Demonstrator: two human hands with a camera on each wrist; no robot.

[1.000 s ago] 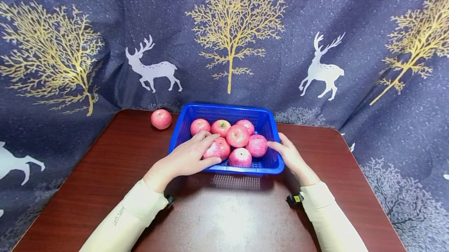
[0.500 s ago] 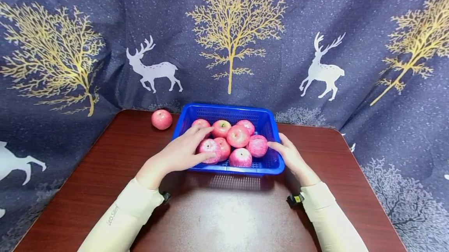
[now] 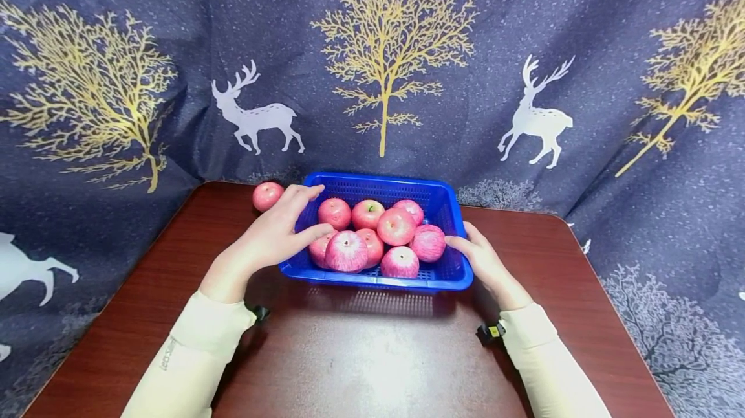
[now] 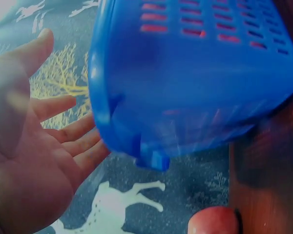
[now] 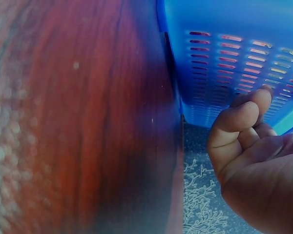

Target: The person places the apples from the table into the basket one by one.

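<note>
A blue plastic basket with slotted walls stands on the table, holding several red apples. My left hand is over the basket's left side, its fingers extended and holding nothing. In the left wrist view, that hand is spread beside the basket's outer wall. A streaked apple sits at the front left, just right of the left thumb, resting against other apples. My right hand grips the basket's right rim, thumb over the inside. In the right wrist view, its curled fingers lie against the outer wall.
One loose apple sits on the table behind the left hand, outside the basket. The brown wooden table ends at the back against a dark blue cloth printed with trees and deer.
My left hand has let go of the streaked apple, which stays in the basket, and has moved left and back toward the left rim. The right hand has kept its grip.
</note>
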